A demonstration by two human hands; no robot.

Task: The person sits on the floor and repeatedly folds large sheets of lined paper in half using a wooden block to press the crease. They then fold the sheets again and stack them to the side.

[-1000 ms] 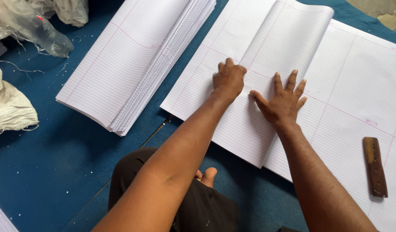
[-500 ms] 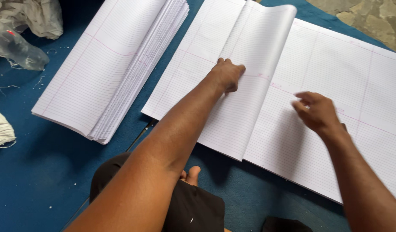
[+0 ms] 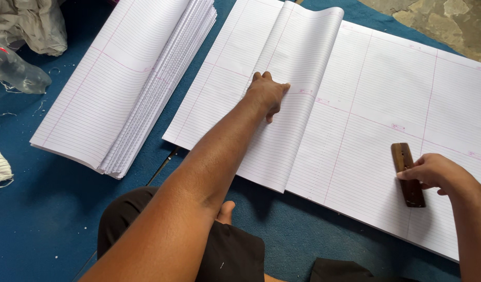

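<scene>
Paper, thin and limp: your left hand [image 3: 267,94] presses flat, fingers spread, on the folded ruled sheet [image 3: 298,78] mid-stack; right hand [image 3: 433,172] fingers grip the stiff wooden block [image 3: 406,172] near the stack's right edge.

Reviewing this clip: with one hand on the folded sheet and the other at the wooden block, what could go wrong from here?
1. The folded sheet bulges in a loose curve; only the left hand pins it, so it might spring open or crease crooked.
2. The right hand touches the wooden block only at its side; the grip looks partial, so the block may slip.
3. The folded stack lies close beside, and a sweeping forearm might nudge it.
</scene>
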